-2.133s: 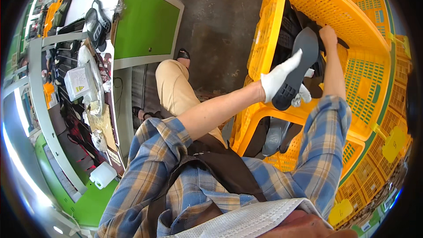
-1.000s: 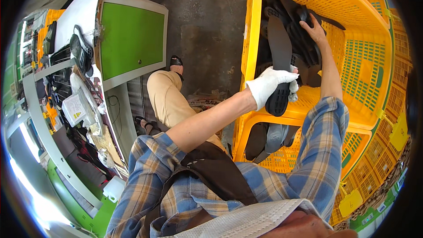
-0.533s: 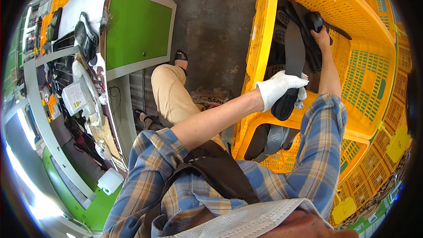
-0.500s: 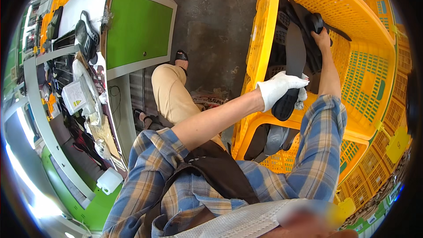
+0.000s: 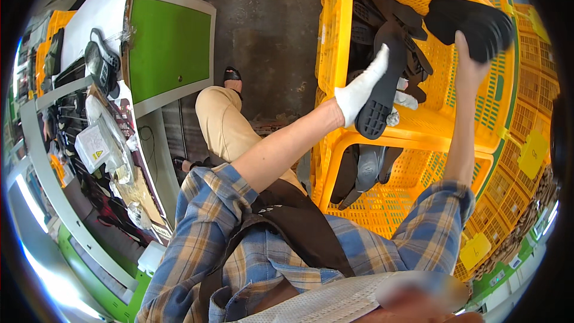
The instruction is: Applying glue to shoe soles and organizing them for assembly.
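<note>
My left hand (image 5: 362,91), in a white glove, is closed round a long black shoe sole (image 5: 378,104) with a chunky heel tread. Its white-gloved fingertips (image 5: 406,98) show on the sole's far side. Up at the right, my bare right hand (image 5: 471,69) grips dark shoe soles (image 5: 459,18) that look stacked; motion blur hides how many. Both hands are over a yellow plastic crate (image 5: 442,121). Under them, more dark soles (image 5: 412,21) lie in a loose heap along the crate's left side.
A second yellow crate (image 5: 412,167) stands nearer me, with grey and black soles (image 5: 368,167) in it. Stacked yellow crates (image 5: 529,113) with tags line the right. At the left are a green-doored cabinet (image 5: 170,48) and a cluttered workbench with a shoe (image 5: 100,63) on it.
My right hand has lifted black soles from the heap and swung them up to the right. My left hand keeps its sole, now held more to the left and tilted more.
</note>
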Action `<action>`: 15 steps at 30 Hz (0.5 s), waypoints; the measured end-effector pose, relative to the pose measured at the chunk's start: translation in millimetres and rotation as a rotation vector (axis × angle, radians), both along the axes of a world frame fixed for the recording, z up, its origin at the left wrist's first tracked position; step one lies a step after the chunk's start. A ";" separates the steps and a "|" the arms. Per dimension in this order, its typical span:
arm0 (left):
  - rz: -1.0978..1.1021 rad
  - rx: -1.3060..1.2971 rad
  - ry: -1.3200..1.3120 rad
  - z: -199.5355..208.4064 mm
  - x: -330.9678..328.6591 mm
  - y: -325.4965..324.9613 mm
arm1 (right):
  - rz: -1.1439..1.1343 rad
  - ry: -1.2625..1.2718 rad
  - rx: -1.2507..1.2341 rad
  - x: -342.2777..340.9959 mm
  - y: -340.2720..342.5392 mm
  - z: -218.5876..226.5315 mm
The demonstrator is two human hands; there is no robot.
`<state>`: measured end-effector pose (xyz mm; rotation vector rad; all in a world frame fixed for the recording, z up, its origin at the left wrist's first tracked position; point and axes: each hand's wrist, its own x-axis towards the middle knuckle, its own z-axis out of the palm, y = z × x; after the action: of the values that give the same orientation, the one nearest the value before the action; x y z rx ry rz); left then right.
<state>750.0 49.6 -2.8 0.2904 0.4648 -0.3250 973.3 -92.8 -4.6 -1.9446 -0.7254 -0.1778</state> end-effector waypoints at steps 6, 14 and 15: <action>0.202 -0.375 -0.222 -3.9 -15.0 9.8 | 0.473 -0.432 -0.353 -147.6 2.6 46.7; 0.292 -0.209 -0.384 -7.4 -42.6 13.3 | 0.796 -0.285 -0.782 -180.0 5.3 107.7; 0.291 -0.121 -0.365 -6.6 -50.8 17.0 | 0.911 -0.205 -0.717 -171.2 4.1 109.5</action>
<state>699.2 66.5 -9.4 0.1553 0.1222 -0.0124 802.1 -88.7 104.9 -2.0243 -1.9250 0.5148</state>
